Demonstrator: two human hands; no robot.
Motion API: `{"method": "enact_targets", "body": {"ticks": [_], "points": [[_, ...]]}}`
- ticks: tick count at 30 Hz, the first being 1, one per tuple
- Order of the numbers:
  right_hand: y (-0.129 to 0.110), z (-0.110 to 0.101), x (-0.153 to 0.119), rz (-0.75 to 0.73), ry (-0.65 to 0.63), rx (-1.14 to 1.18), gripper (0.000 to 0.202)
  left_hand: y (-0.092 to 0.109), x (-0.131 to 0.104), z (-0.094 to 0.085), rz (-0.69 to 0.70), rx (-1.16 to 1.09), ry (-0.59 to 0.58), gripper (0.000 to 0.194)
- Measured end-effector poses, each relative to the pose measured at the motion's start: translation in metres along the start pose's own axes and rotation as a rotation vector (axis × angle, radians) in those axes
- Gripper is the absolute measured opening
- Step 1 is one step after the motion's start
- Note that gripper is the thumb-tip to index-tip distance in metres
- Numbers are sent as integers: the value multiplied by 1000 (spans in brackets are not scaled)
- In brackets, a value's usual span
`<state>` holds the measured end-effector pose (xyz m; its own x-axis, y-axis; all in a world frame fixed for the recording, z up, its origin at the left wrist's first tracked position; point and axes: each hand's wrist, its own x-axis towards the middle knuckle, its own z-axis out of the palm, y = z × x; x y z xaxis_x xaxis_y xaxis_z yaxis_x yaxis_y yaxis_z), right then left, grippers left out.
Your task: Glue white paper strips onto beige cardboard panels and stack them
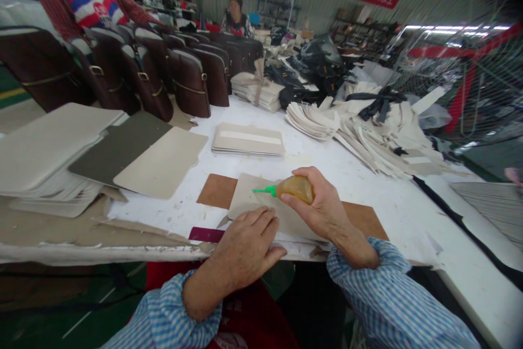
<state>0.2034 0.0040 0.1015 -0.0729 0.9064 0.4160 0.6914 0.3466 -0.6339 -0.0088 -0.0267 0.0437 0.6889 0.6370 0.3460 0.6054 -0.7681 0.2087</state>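
A beige panel (245, 196) lies on the white table near its front edge, with brown pieces (217, 191) showing from under or beside it at both sides. My right hand (321, 202) is wrapped round a glue bottle (297, 189) of amber colour, tipped sideways, its green nozzle pointing left just over the panel. Flat on the panel's front left part rests my left hand (249, 243), fingers stretched out, holding nothing. By its fingers a maroon strip (206, 234) lies at the table edge.
A stack of beige pieces (248, 139) lies behind the panel. Larger panels (163, 164) are piled at the left. Brown bags (190, 79) stand in rows at the back left, a person behind them. Pale strips (368, 131) heap at the right. Another person is farther back.
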Motion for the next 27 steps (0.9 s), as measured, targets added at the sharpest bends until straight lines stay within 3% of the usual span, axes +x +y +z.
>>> {"method": "enact_targets", "body": {"ticks": [3, 5, 9, 13, 17, 22, 27], "points": [[9, -2, -3, 198, 119, 206, 63, 0, 0, 1, 1, 1, -8, 51], [19, -8, -6, 314, 213, 447, 65, 0, 0, 1, 10, 3, 4, 52], [44, -28, -14, 424, 472, 834, 47, -1, 0, 1, 10, 7, -1, 53], [70, -57, -27, 575, 729, 943, 41, -2, 1, -1, 16, 20, 4, 53], [97, -90, -47, 721, 882, 1074, 26, -4, 1, -1, 35, 46, 41, 48], [135, -129, -78, 663, 986, 1122, 18, -15, 0, 9, 124, 106, 149, 43], [163, -163, -103, 616, 1056, 968, 31, -24, 3, 16, 198, 116, 242, 46]]}}
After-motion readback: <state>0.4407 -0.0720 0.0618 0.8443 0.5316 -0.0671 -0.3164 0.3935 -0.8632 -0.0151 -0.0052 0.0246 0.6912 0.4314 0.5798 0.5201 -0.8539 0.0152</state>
